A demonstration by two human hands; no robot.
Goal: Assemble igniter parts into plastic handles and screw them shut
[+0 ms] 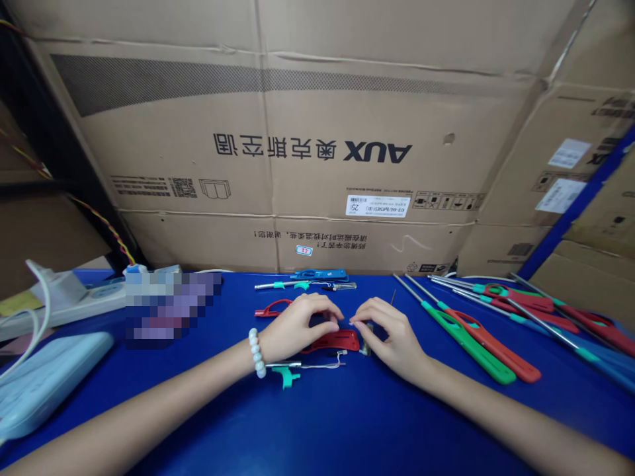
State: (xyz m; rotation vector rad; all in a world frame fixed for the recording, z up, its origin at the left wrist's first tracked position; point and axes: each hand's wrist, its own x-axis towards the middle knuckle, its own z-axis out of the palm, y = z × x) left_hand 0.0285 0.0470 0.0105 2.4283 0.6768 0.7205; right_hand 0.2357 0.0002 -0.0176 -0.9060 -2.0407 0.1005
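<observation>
Red plastic handle shell (pixel 338 340) lies mid blue tabletop (pixel 322 423), between both hands. Left hand (pixel 297 324) presses on shell; right hand (pixel 389 334) pinches small part at its end. Assembly step likely; next needs fine alignment.

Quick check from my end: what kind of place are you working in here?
Likely a small assembly bench in a stockroom: large brown cardboard cartons stacked behind a blue table, with long metal-rod lighters with red and green handles lying in rows.

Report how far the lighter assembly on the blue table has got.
Looks done: a row of long-stemmed lighters with red and green handles lies at the right. In hand: the left hand and right hand meet over a red handle shell. Left: a metal stem with a green trigger, a second red shell and blue parts lie loose.
</observation>
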